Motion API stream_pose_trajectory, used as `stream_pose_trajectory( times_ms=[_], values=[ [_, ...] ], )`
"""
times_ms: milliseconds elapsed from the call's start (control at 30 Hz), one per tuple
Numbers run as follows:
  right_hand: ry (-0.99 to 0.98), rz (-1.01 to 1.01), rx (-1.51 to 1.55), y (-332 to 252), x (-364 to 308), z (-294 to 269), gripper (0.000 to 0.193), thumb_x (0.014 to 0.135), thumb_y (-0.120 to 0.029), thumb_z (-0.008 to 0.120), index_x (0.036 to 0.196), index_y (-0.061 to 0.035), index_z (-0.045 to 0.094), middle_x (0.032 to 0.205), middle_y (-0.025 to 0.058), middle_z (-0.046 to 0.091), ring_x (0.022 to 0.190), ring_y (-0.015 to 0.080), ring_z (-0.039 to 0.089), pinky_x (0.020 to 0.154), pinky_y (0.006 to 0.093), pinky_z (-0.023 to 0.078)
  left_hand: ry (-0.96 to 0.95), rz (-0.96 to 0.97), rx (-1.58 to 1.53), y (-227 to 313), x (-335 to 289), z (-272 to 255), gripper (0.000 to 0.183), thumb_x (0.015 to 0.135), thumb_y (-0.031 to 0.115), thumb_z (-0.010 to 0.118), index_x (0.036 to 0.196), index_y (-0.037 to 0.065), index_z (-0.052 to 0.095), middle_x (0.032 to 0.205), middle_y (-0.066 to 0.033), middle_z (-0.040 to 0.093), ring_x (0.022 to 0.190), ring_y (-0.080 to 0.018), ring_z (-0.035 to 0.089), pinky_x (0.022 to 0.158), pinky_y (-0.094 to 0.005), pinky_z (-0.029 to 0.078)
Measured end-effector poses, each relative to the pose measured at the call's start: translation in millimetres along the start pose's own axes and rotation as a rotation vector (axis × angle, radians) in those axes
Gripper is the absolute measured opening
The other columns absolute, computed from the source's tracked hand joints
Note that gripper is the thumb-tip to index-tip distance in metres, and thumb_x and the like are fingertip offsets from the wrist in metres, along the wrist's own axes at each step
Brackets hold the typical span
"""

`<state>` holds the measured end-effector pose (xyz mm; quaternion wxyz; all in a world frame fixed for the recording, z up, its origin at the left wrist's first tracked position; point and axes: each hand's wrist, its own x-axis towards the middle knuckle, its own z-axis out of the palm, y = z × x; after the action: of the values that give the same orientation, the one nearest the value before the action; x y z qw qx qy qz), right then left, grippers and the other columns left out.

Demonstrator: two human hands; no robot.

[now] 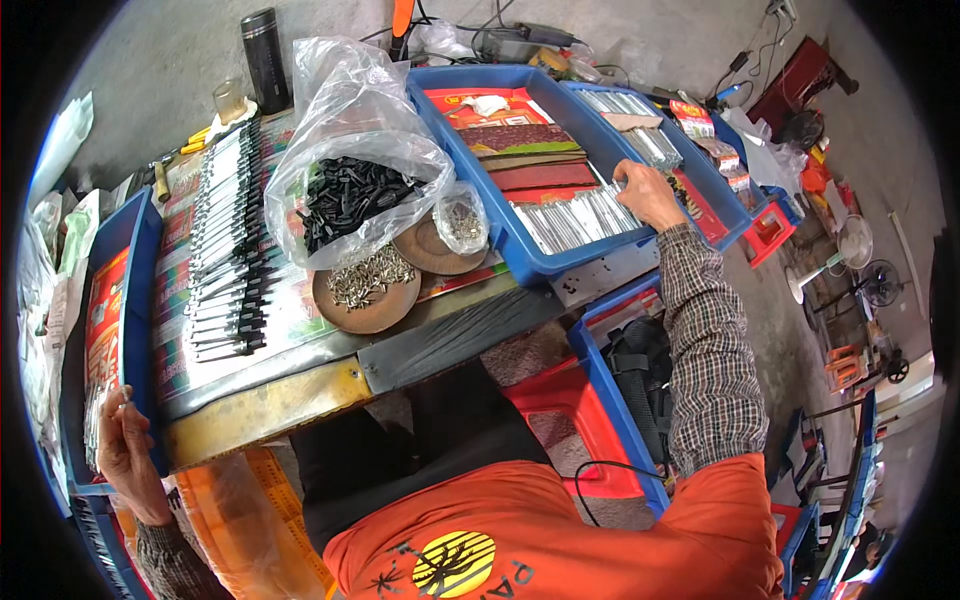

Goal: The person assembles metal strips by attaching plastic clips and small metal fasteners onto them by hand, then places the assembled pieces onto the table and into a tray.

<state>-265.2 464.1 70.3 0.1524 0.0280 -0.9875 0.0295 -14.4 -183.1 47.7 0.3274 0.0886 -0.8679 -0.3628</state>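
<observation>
My right hand (650, 195) reaches into a blue tray (530, 262). Its bent fingers are closed at the right end of a row of flat silvery metal strips (570, 222); whatever they hold is hidden. At the far left, my left hand (128, 455) is raised beside another blue tray (140, 300), in which more thin metal pieces (95, 425) lie. The left fingers are curled together around something small that I cannot make out. Between the hands, a long row of metal strips with black ends (225, 240) lies on the table.
A clear plastic bag (340, 110) of black plastic parts (355, 195) stands mid-table. Before it are a round brown dish (367, 300) of small screws and a small bag (460, 222). A black flask (265, 60) stands behind. Under the table edge are a red stool (575, 420) and a blue crate (625, 440).
</observation>
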Motion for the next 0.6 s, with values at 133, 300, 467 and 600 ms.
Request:
stream_pose_trajectory(
  times_ms=[133,300,467,600],
  values=[
    [-0.044,0.047,0.030,23,-5,-4,0.014,0.069,-0.011,0.068,0.080,-0.0030,0.064,0.081,0.0188,0.065,0.082,0.0372,0.064,0.072,0.0459,0.049,-0.177,-0.169,-0.218,30,-10,18,0.019,0.098,0.012,0.054,0.112,0.001,0.063,0.079,0.0043,0.052,0.069,-0.0040,0.043,0.059,-0.0188,0.033],
    [0.199,0.067,0.234,-22,-31,-28,0.017,0.073,-0.016,0.069,0.082,-0.0017,0.064,0.072,0.0167,0.064,0.070,0.0342,0.063,0.065,0.0423,0.048,-0.213,-0.121,-0.222,54,-23,35,0.014,0.096,0.006,0.054,0.105,-0.002,0.062,0.082,0.0026,0.053,0.075,-0.0066,0.046,0.068,-0.0207,0.039],
    [0.269,-0.090,0.483,-93,-75,-56,0.018,0.078,-0.015,0.069,0.083,0.0014,0.063,0.069,0.0131,0.062,0.060,0.0230,0.060,0.058,0.0353,0.045,-0.299,-0.087,-0.270,68,-35,42,0.011,0.091,0.000,0.057,0.100,-0.004,0.062,0.081,-0.0018,0.059,0.077,-0.0085,0.054,0.072,-0.0222,0.044],
    [0.068,-0.100,0.801,-145,-110,-72,0.011,0.081,-0.006,0.069,0.083,0.0016,0.060,0.070,0.0020,0.058,0.061,0.0075,0.051,0.056,0.0249,0.042,-0.254,-0.100,-0.369,80,-45,53,0.013,0.087,-0.006,0.059,0.098,-0.005,0.064,0.085,-0.0035,0.064,0.077,-0.0092,0.058,0.072,-0.0222,0.047]
  ],
)
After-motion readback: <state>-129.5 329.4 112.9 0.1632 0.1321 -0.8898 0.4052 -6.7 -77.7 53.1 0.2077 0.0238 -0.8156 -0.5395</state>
